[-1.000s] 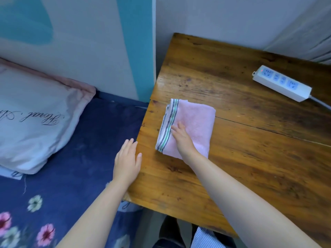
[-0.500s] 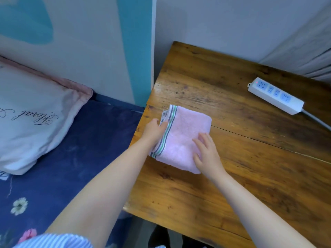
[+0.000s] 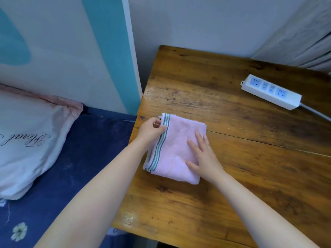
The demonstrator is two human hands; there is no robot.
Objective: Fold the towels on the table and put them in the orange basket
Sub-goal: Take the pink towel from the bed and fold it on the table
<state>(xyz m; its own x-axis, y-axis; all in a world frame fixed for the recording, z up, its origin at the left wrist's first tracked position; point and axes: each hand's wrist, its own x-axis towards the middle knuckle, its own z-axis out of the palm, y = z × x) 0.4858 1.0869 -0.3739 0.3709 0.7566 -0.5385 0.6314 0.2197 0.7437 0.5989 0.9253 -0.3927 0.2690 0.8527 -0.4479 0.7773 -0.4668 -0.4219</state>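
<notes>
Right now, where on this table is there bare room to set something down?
Bare wood lies between the folded pink towel and the white power strip, and along the wooden table's near edge. Both hands crowd the towel.

The towel (image 3: 177,147) in the middle of the frame is soft pink terry cloth with a matt, nubbly pile, and a flat woven band of white, green and dark blue stripes along its left edge. The table (image 3: 232,176) under it is varnished brown wood, glossy where light catches it at the upper left corner, with dark grain, scuffs and a fine crack running right. At the upper right the power strip (image 3: 271,91) is smooth white plastic with a slight sheen. At the left the pillow (image 3: 26,140) looks like smooth cotton, though its weave is too blurred to tell. The bedsheet (image 3: 71,167) below is matt navy printed cloth.
</notes>
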